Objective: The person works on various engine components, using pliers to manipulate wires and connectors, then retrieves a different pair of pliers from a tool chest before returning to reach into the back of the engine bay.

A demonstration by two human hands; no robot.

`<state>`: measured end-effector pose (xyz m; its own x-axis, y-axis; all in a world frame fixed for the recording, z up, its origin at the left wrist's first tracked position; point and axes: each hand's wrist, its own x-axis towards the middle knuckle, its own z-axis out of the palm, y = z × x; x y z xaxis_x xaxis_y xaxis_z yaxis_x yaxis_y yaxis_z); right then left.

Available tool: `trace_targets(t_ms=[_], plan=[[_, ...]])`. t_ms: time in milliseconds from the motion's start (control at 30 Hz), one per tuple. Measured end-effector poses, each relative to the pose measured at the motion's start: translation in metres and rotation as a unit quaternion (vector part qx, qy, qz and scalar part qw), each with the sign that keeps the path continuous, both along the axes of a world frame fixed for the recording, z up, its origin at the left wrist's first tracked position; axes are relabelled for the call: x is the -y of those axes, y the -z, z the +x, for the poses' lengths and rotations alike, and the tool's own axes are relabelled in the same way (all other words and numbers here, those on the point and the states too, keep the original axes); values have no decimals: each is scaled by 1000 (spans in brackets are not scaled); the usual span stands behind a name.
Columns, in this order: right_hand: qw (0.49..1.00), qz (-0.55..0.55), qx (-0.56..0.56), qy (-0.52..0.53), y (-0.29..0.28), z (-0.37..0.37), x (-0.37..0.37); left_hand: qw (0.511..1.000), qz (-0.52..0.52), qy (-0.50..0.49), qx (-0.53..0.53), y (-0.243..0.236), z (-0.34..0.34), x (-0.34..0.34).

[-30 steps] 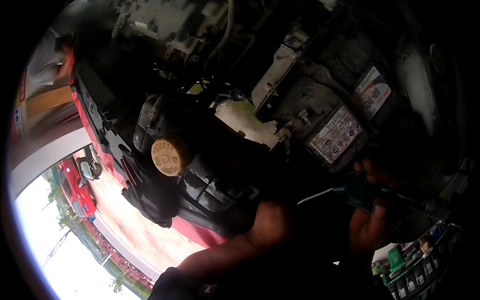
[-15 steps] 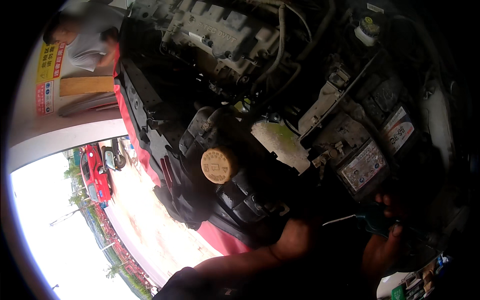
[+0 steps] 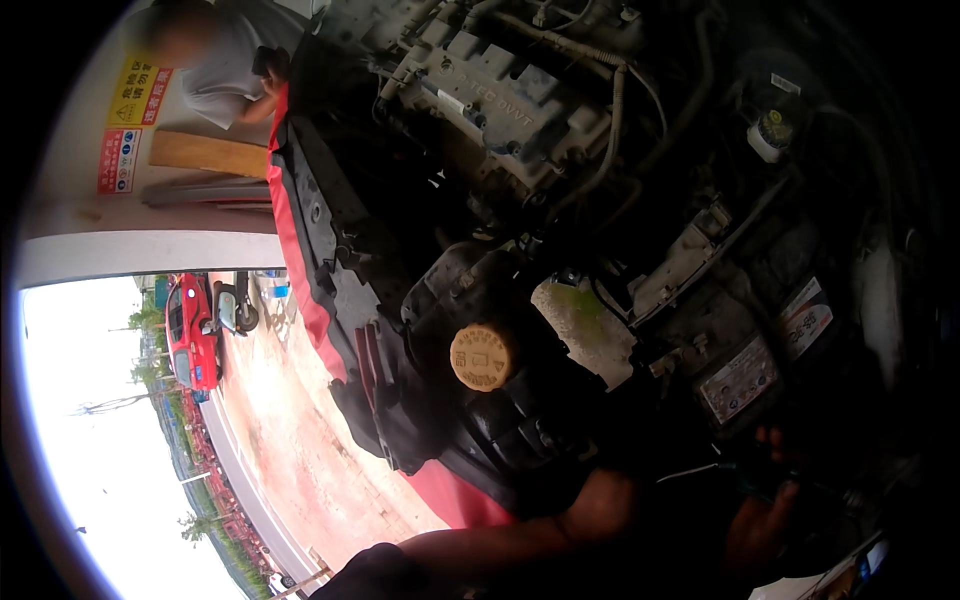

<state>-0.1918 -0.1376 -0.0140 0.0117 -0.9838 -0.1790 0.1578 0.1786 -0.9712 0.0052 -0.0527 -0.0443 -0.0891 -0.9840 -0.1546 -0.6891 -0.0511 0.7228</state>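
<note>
My left hand (image 3: 600, 505) reaches from the lower edge to below the black reservoir (image 3: 510, 430) with its beige cap (image 3: 480, 355); its fingers are lost in deep shadow. At the lower right, my right hand (image 3: 770, 500) is closed around a dark green tool (image 3: 745, 476), from which a thin pale shaft (image 3: 685, 468) points left. The tool sits just below the battery (image 3: 735, 383), in the dark part of the engine bay. Whether the shaft touches anything cannot be made out.
The grey engine cover (image 3: 485, 100) and hoses fill the upper bay. A red cover (image 3: 305, 300) drapes the car's edge. At upper left a person (image 3: 220, 75) holds a dark object near a wall with warning signs and a board (image 3: 205, 153). Outside are a red car (image 3: 190, 330) and a scooter (image 3: 235, 312).
The view has swung, so the bay appears shifted right and down, and the other person shows more fully. My hands stay near the same parts, the tool still in my right hand.
</note>
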Motion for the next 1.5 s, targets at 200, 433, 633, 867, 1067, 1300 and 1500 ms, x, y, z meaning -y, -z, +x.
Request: trace_targets(t_ms=[200, 433, 633, 867, 1067, 1300, 1500], plan=[[1000, 3, -2, 15, 0, 1, -1, 1000, 11, -8, -21, -11, 3, 11], [992, -39, -91, 74, -15, 35, 14, 999, 34, 19, -18, -11, 5, 10], [999, 13, -29, 8, -1, 0, 0, 987, -131, 0, 93, -5, 0, 2], [983, -120, -138, -20, -19, 23, 10, 985, 169, 44, -4, -22, 5, 21], [651, -80, -747, -112, -4, -38, -40, 994, 74, 51, -68, 20, 1, -14], [387, -302, -853, -177, -61, 25, 3, 986, -160, -43, 6, 17, -12, -18], [259, -281, -908, -171, -65, 35, 8, 987, -154, -23, 23, 8, -11, -13]])
